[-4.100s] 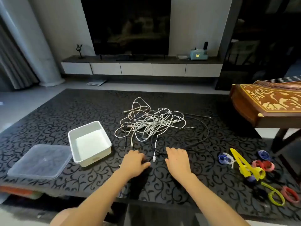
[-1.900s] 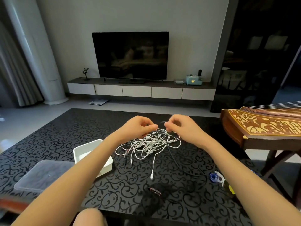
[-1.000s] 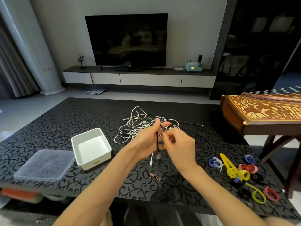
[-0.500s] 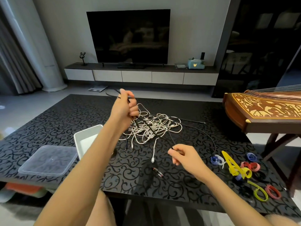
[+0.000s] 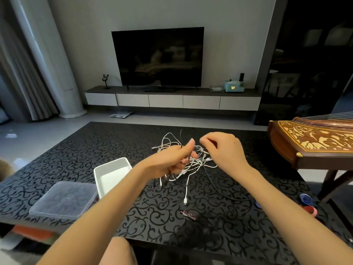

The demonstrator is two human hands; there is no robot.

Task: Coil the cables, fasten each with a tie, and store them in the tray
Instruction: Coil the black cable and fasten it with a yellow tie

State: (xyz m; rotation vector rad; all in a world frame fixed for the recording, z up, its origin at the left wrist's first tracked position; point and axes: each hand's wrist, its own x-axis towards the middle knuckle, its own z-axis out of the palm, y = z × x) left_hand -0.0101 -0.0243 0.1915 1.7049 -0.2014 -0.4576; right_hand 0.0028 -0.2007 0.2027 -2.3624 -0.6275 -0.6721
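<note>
Cables (image 5: 193, 163) lie in a white-and-black tangle on the middle of the black patterned table (image 5: 76, 153), just right of the white tray (image 5: 99, 180). The left hand (image 5: 170, 161) is over the heap, its fingers curled round a thin black cable (image 5: 189, 158), thumb raised. The right hand (image 5: 223, 150) hovers close beside it, fingers bent, with forefinger and thumb drawn near each other. Whether they pinch a strand I cannot tell. One white lead trails toward the near edge, its plug (image 5: 185, 202) on the tabletop. A clear lid (image 5: 63, 199) sits just left of the tray. Coloured ties (image 5: 306, 198) lie at the far right edge.
</note>
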